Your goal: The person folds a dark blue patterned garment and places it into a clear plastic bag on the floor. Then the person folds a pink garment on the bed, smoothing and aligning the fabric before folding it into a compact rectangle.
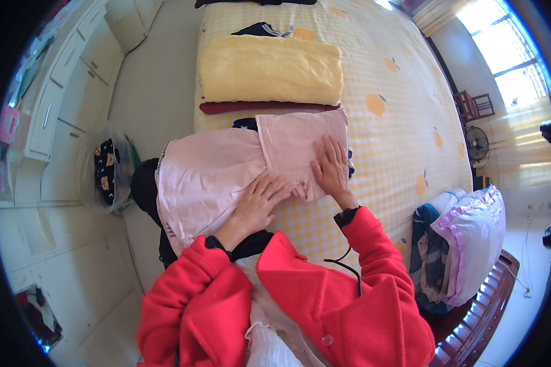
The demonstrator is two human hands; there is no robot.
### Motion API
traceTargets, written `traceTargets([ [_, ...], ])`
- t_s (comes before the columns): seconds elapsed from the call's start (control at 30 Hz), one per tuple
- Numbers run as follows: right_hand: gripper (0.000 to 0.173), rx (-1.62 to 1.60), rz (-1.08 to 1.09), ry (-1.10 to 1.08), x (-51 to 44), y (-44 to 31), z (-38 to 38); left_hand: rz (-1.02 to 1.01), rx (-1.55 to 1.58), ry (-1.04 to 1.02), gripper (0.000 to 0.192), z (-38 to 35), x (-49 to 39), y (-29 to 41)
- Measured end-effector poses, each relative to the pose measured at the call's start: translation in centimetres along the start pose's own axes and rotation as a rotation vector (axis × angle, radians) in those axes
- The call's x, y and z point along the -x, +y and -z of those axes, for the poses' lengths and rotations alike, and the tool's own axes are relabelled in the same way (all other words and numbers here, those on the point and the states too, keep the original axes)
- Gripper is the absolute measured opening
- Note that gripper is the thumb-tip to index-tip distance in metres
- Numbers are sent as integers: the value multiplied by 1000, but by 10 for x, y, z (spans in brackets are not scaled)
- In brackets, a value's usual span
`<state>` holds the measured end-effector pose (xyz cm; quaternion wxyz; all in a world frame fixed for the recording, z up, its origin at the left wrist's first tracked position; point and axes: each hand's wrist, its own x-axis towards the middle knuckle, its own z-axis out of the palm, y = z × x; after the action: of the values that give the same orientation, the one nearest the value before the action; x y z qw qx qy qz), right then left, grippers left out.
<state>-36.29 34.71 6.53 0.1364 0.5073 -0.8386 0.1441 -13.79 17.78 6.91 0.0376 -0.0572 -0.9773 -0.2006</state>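
Note:
A pale pink garment (206,165), perhaps a skirt or dress, lies partly on the bed and partly over my lap on the left. Its right part is doubled over in a squarish panel, with gathers at the seam. My left hand (259,199) rests palm down near the gathered fold, gripping nothing. Flat on the doubled panel lies my right hand (331,165), fingers extended. Dark patterned cloth (245,124) peeks out behind the pink fabric, and a bit more shows at its right edge.
Beyond the garment sits a folded yellow cloth (271,69) over a dark red one (266,108). The checked bedsheet (381,151) spreads to the right. A plastic bag (108,169) with dark printed cloth stands left. Pillows (473,243) are stacked by the headboard (482,316).

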Motion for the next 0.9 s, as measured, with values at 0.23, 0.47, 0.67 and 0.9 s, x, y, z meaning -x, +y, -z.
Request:
traceTargets([
  [0.23, 71, -18, -222, 84, 11, 8, -12, -16, -11, -1, 93, 7, 0, 1],
  [0.47, 59, -33, -48, 87, 29, -21, 1, 1, -6, -60, 92, 4, 1, -2],
  [0.67, 56, -72, -183, 21, 71, -36, 16, -20, 9, -30, 91, 2, 3, -3],
  [0.9, 45, -95, -499, 224, 85, -24, 26, -7, 19, -17, 89, 0, 2, -3],
])
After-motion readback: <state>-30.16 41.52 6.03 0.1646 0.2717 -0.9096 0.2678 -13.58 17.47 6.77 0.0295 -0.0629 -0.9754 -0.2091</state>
